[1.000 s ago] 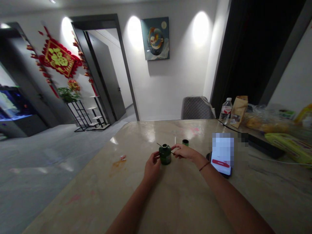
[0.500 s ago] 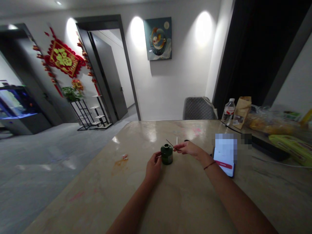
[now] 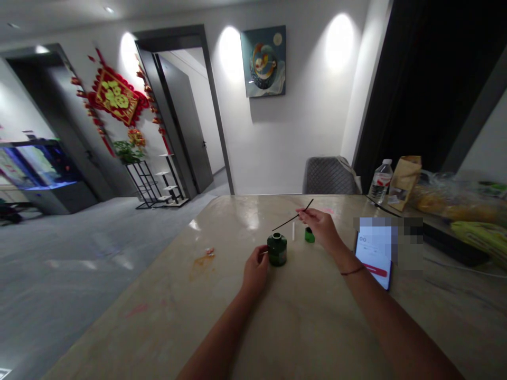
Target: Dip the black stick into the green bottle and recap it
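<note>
A small dark green bottle (image 3: 277,250) stands open on the beige marble table (image 3: 301,322). My left hand (image 3: 256,269) is closed round its left side and steadies it. My right hand (image 3: 321,226) is raised behind and to the right of the bottle, pinching a thin black stick (image 3: 292,216) that slants down toward the bottle's mouth. Its lower tip hangs just above the opening. A green cap (image 3: 309,235) and a short white stick (image 3: 293,231) lie on the table just behind the bottle.
A phone (image 3: 374,253) with a lit screen lies right of my right arm. Farther right are a water bottle (image 3: 380,181), a brown paper bag (image 3: 403,176), plastic bags of food and a cable. An orange stain (image 3: 202,260) marks the table left. A grey chair (image 3: 331,176) stands at the far end.
My right hand has lifted up and back with the black stick, drawing it out of the bottle. My left hand stays on the bottle. The camera has turned slightly left.
</note>
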Motion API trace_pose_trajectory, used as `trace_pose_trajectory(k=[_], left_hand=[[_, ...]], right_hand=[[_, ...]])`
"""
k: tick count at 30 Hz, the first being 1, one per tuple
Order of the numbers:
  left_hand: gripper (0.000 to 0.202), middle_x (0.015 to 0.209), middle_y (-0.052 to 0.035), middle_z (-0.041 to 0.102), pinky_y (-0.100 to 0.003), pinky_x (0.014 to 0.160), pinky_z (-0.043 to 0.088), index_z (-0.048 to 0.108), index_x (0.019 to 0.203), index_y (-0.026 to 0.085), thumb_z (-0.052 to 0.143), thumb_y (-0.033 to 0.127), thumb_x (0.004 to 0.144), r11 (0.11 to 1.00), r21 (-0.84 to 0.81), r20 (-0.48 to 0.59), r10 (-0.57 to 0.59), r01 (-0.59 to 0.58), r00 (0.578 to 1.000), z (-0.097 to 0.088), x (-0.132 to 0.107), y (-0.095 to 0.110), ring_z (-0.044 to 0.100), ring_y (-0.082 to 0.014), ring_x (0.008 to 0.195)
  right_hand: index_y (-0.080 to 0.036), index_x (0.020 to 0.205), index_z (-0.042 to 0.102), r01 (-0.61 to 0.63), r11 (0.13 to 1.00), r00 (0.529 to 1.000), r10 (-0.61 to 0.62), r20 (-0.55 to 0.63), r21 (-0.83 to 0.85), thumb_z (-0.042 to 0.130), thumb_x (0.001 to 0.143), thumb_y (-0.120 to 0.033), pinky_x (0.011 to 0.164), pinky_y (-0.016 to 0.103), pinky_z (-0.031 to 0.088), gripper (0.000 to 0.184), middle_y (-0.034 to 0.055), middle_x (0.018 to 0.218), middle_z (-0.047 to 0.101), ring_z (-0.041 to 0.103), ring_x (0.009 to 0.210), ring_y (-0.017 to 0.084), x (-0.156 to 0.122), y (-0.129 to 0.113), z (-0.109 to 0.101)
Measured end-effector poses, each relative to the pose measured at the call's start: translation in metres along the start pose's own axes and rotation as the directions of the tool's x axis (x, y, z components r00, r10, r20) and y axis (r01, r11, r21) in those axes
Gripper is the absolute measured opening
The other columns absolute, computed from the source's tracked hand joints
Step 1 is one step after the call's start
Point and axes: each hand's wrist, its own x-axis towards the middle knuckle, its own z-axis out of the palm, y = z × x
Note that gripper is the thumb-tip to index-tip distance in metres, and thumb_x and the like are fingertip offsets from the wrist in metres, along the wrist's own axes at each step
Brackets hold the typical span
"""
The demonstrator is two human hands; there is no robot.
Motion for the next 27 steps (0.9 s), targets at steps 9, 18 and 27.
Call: trace_pose_trajectory(k=[9,18,27], left_hand=[[0.024,0.096,-0.007,0.065,-0.029,0.081,0.045,0.058,0.095,0.017,0.048,0.023,0.074,0.999,-0.025,-0.003,0.022,-0.022,1.0,0.0,0.002,-0.006,0.06,-0.0169,0.09],[0.024,0.096,-0.0073,0.066,-0.03,0.082,0.044,0.058,0.095,0.016,0.047,0.023,0.074,1.0,-0.008,-0.005,0.015,-0.015,1.0,0.001,0.002,-0.005,0.061,-0.0172,0.09],[0.024,0.098,-0.0074,0.065,-0.029,0.083,0.044,0.058,0.095,0.016,0.047,0.021,0.074,0.999,-0.007,-0.002,0.035,-0.035,0.999,0.0,0.002,-0.005,0.06,-0.017,0.092]], right_hand=[[-0.016,0.095,0.062,0.204,0.978,0.965,-0.209,-0.158,-0.052,0.05,0.078,-0.041,0.068,0.029,0.049,0.032,0.0043,0.078,0.065,0.06,0.069,0.013,-0.006,-0.05,-0.013],[-0.016,0.092,0.063,0.246,0.957,0.969,-0.244,0.028,-0.153,0.048,0.08,-0.038,0.07,0.028,0.048,0.029,0.0059,0.085,0.065,0.059,0.073,0.014,-0.011,-0.054,-0.007],[-0.016,0.097,0.062,0.131,0.967,0.969,-0.078,0.236,-0.219,0.048,0.079,-0.031,0.073,0.028,0.045,0.027,0.0061,0.087,0.066,0.059,0.077,0.016,-0.016,-0.021,0.017]])
